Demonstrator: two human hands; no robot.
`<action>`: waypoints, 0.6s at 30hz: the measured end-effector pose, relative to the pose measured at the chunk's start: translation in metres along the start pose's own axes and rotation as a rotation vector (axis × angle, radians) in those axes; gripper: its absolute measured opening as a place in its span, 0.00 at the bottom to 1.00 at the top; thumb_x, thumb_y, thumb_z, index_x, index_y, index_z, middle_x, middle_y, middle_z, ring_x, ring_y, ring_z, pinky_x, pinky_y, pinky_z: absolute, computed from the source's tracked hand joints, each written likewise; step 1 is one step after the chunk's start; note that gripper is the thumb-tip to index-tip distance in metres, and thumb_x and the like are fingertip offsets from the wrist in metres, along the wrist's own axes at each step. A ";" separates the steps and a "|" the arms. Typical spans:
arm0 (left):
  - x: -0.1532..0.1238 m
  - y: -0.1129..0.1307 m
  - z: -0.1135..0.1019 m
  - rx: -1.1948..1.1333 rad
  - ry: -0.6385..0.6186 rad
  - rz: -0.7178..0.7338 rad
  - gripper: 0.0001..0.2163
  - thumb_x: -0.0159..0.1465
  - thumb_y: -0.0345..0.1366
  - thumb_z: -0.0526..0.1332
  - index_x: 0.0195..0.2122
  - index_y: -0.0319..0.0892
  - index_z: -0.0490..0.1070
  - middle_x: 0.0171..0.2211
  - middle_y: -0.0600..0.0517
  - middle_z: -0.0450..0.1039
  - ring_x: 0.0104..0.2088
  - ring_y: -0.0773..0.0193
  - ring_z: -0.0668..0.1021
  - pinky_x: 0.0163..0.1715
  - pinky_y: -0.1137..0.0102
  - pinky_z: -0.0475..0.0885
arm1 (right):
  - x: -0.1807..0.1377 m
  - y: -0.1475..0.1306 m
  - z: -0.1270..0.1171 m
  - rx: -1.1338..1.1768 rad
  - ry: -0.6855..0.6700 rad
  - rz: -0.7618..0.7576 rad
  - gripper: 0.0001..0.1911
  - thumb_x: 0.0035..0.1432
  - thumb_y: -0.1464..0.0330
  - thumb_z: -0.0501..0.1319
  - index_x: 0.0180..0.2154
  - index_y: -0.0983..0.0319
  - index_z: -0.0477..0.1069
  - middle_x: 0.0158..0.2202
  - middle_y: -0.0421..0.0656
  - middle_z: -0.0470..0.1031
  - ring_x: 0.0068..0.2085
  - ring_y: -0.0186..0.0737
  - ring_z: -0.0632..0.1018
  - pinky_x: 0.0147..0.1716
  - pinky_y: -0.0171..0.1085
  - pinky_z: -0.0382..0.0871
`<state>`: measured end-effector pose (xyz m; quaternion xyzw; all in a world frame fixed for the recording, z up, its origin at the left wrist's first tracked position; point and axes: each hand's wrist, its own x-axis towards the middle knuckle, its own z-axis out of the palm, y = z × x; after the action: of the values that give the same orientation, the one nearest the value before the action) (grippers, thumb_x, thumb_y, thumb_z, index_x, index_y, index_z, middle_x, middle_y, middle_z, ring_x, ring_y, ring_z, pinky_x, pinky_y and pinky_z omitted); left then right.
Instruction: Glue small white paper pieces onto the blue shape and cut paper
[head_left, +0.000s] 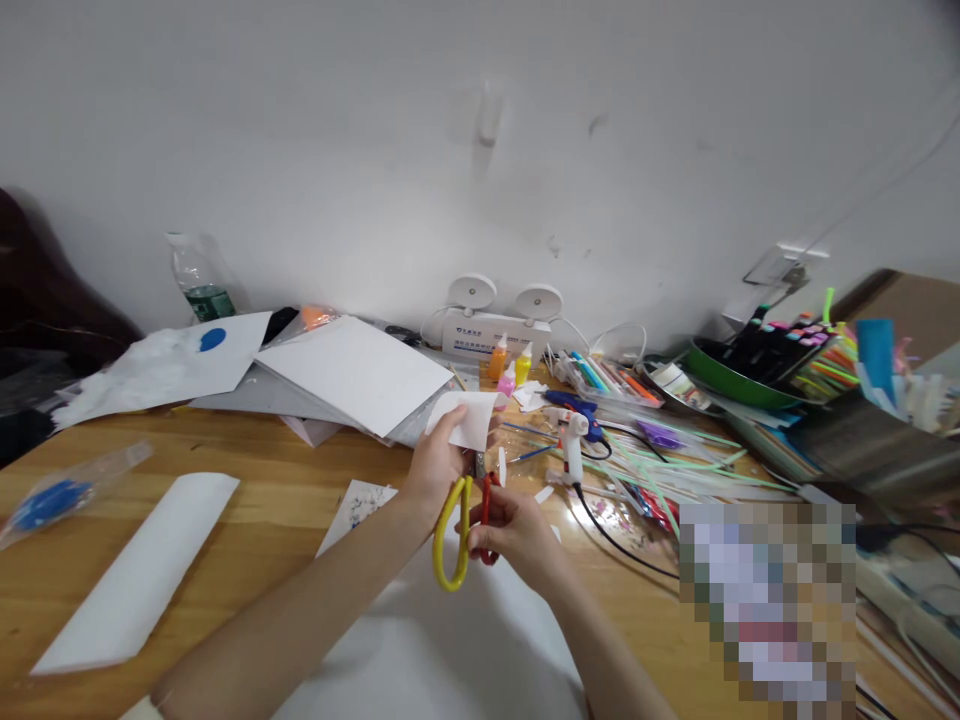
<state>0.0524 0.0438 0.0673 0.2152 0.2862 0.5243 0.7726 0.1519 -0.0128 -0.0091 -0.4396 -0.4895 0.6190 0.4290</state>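
Observation:
My left hand (444,462) pinches a small piece of white paper (474,418), thumb on its near face and fingers behind. Just below, my right hand (508,530) is closed on scissors (451,545) with one yellow and one red handle. Its fingers are at the red loop, while the yellow loop hangs at the left. The scissor blades point up to the lower edge of the paper and are partly hidden there; whether they are cutting into it I cannot tell. A large white sheet (442,640) lies on the table beneath both hands.
A white glue gun (571,445) with a black cord stands to the right, near scattered green straws (660,470). Small paint bottles (523,365) are by the wall. White boards (360,370) are piled at the back left; a curled white strip (142,575) lies at left.

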 end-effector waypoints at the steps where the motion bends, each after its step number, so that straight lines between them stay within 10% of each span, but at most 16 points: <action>1: 0.000 0.000 0.000 -0.005 -0.011 -0.008 0.11 0.56 0.31 0.54 0.40 0.34 0.68 0.33 0.46 0.75 0.33 0.62 0.77 0.32 0.71 0.72 | 0.000 -0.001 0.000 0.001 -0.011 -0.009 0.13 0.41 0.65 0.65 0.29 0.66 0.66 0.26 0.41 0.71 0.20 0.29 0.70 0.16 0.29 0.60; 9: 0.002 -0.001 -0.004 0.010 0.008 0.014 0.11 0.54 0.33 0.56 0.37 0.35 0.69 0.28 0.47 0.75 0.29 0.63 0.77 0.28 0.73 0.72 | -0.006 -0.003 0.005 -0.032 -0.151 -0.118 0.16 0.51 0.65 0.59 0.41 0.62 0.60 0.38 0.44 0.67 0.35 0.34 0.71 0.32 0.34 0.66; 18: 0.003 -0.024 -0.015 0.091 0.128 0.177 0.14 0.51 0.38 0.61 0.36 0.35 0.70 0.27 0.49 0.75 0.32 0.61 0.77 0.34 0.70 0.70 | -0.009 -0.003 0.014 -0.411 0.225 -0.048 0.08 0.46 0.74 0.55 0.31 0.61 0.57 0.25 0.35 0.61 0.23 0.30 0.64 0.22 0.31 0.57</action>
<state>0.0601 0.0385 0.0406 0.2406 0.3384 0.5896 0.6927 0.1406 -0.0239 -0.0031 -0.5720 -0.5648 0.4429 0.3969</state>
